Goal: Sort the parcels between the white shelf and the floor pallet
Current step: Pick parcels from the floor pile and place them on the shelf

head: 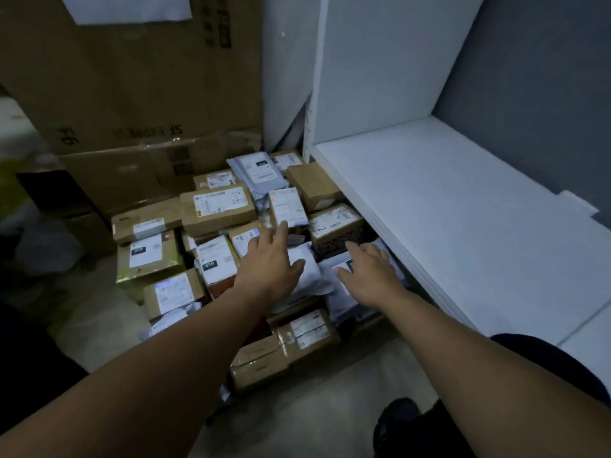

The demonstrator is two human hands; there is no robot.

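Currently, far left: large brown corrugated cartons [132, 77] stand stacked against the wall, with a white paper sheet [129, 8] stuck on the upper one. Not part of the sort, as far as can be judged.

Centre-left: heap of small brown cardboard parcels with white shipping labels [215, 206], mixed with grey-white plastic mailer bags [261, 173]. The heap sits low on the floor; the pallet itself is hidden beneath it and cannot be seen. Roughly a dozen or more parcels are visible, packed touching one another, some tilted.

Centre: left hand [269, 259] is spread open, palm down, over a white soft plastic mailer [305, 272]. Fingers are splayed wide and nothing is gripped; whether the palm touches the mailer cannot be told.

Just right of it: right hand [370, 276] is also open, fingers extended flat, resting on or just above a second white mailer with a dark-printed label [344, 269] that lies at the shelf's lower edge. No grasp closed.

Right: white laminated shelf board [463, 209] with a white upright side panel [380, 61]. Its surface is bare; no parcel on it in view. A dark sleeve [545, 358] and a dark shoe [396, 421] show at lower right.

Progress judgement: early stage. All visible parcels are on the floor side, none on the shelf. Both hands appear poised to pick up the two mailers; essentially the whole sort remains.
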